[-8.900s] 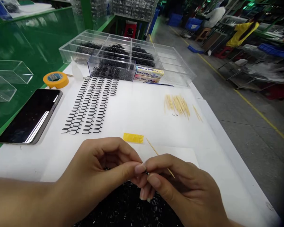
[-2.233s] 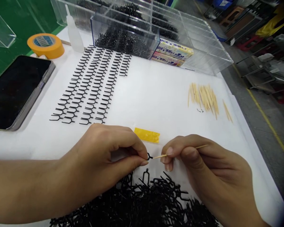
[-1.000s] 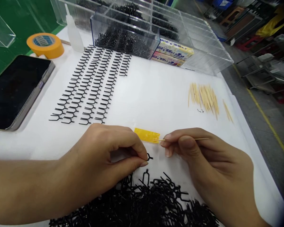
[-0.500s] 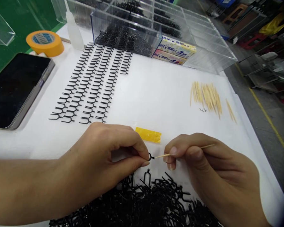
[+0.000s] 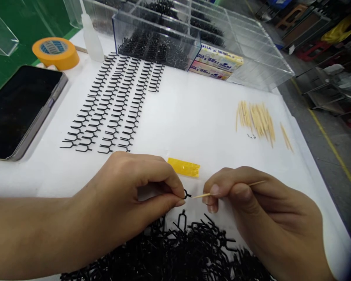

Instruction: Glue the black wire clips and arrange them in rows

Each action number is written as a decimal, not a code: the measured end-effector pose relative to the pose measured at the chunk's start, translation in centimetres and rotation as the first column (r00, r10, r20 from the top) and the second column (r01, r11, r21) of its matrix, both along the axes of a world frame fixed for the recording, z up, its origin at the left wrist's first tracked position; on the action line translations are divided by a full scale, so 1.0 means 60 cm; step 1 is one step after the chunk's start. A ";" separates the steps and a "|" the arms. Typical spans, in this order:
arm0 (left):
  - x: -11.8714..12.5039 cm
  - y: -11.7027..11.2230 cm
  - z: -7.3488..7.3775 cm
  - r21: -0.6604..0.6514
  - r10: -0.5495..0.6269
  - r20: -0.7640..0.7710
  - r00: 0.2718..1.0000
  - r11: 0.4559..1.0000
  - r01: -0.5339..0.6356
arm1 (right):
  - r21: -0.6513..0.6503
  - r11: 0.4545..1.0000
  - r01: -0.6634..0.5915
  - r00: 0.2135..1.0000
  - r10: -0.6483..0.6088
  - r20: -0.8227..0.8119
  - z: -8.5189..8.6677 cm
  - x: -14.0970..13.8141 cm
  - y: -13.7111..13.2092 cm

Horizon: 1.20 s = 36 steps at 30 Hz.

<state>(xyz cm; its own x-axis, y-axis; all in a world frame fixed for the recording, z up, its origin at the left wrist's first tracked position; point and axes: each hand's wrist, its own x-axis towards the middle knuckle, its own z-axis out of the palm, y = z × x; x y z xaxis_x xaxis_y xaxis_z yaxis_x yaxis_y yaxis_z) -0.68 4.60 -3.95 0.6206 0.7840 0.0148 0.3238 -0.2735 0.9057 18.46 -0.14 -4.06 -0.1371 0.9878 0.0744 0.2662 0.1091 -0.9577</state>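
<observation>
Between the thumb and forefinger of my left hand (image 5: 152, 187) is a small black forked piece (image 5: 187, 194), its stem end pointing right. My right hand (image 5: 251, 207) pinches a wooden toothpick (image 5: 203, 195), whose tip is at the end of that stem; whether they touch I cannot tell. Just below both hands lies a heap of black forked pieces (image 5: 169, 253), with one forked piece (image 5: 181, 219) standing out at its top edge. Behind my fingers a strip of yellow tape (image 5: 183, 167) is on the white tabletop.
Rows of black forked pieces (image 5: 115, 105) lie at left centre, beside a phone (image 5: 20, 109). Toothpicks (image 5: 260, 121) lie at right. At the back are a tape roll (image 5: 56, 54), a squeeze bottle (image 5: 92, 41), a clear divided box (image 5: 251, 50) and small cartons (image 5: 216, 62).
My right hand and the toothpick have shifted very slightly downward. My left hand keeps its place with the forked piece in its pinch.
</observation>
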 end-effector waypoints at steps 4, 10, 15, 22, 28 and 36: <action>0.002 0.002 -0.003 0.000 0.006 0.014 1.000 1.000 -0.006 | 0.055 0.992 0.110 0.991 -0.114 0.075 -0.003 -0.003 0.003; 0.002 -0.002 -0.002 -0.005 0.040 0.046 0.998 0.999 -0.040 | 0.149 0.978 0.147 0.934 -0.187 0.305 -0.002 -0.003 0.014; 0.002 -0.001 0.002 -0.015 0.072 0.061 0.996 0.997 -0.071 | 0.161 0.978 0.130 0.923 -0.178 0.342 -0.004 -0.003 0.015; 0.006 0.002 0.002 -0.117 0.086 0.033 0.996 0.990 -0.082 | 0.161 0.981 0.110 0.915 -0.164 0.369 -0.005 -0.003 0.015; 0.005 -0.003 0.001 -0.159 0.118 0.014 0.993 0.981 -0.114 | 0.160 0.977 0.140 0.929 -0.186 0.321 -0.005 -0.001 0.013; 0.007 0.000 0.001 -0.187 0.085 0.009 0.996 0.979 -0.082 | 0.032 0.999 0.027 0.999 -0.027 0.020 0.000 -0.005 0.005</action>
<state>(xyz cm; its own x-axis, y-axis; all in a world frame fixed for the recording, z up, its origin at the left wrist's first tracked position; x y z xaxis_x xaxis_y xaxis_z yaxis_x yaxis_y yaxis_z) -0.26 4.61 -3.90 0.5535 0.8232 -0.1263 0.3227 -0.0721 0.9438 18.17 0.15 -4.03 -0.1123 0.9883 0.1028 0.2891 0.1315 -0.9482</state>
